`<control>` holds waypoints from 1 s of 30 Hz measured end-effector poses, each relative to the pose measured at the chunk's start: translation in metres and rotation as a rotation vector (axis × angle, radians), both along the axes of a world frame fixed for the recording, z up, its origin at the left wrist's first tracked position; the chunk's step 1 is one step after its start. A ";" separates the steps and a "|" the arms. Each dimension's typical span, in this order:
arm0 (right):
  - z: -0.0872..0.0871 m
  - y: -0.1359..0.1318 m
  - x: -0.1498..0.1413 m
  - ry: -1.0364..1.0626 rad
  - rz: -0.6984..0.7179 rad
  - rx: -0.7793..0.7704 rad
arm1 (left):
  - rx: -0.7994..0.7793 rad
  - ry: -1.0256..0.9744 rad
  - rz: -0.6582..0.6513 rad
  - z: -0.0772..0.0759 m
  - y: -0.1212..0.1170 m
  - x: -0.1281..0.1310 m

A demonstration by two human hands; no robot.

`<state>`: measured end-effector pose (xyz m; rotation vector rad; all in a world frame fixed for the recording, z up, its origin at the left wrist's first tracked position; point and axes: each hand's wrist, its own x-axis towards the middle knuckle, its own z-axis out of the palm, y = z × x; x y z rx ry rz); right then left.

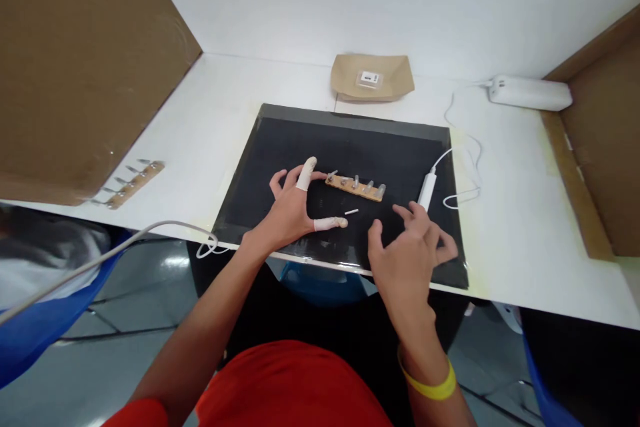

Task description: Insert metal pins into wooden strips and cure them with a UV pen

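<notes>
My left hand (293,207) rests over the black mat (285,140), thumb and index finger spread apart, both covered with pale finger cots. A fingertip reaches the left end of a narrow wooden strip (356,187) that carries several small clear and metallic pieces; whether it touches cannot be made out. Near the left thumb lies a short thin white stick (351,211). My right hand (410,247) hovers at the mat's right side with fingers apart and nothing visible in them. Just beyond its fingers is a white pen-like device (427,191) with a cable.
A brown paper tray (345,83) holding a small labelled clear case (369,79) stands at the back. Another wooden strip with pointed metal pieces (134,185) lies left. A white power block (530,93) sits back right. Cardboard panels (90,73) flank the white table. Cables trail at both sides.
</notes>
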<state>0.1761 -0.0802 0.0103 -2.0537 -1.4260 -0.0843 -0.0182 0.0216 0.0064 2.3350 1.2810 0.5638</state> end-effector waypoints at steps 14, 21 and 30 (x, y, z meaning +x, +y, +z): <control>-0.014 0.046 0.018 0.176 0.042 -0.030 | 0.004 -0.037 0.012 -0.002 0.000 0.002; -0.012 0.055 0.031 0.199 0.088 -0.102 | 0.013 -0.018 0.001 -0.002 0.000 0.001; -0.008 0.064 0.040 0.179 0.185 -0.189 | 0.082 -0.018 -0.004 -0.004 -0.002 0.002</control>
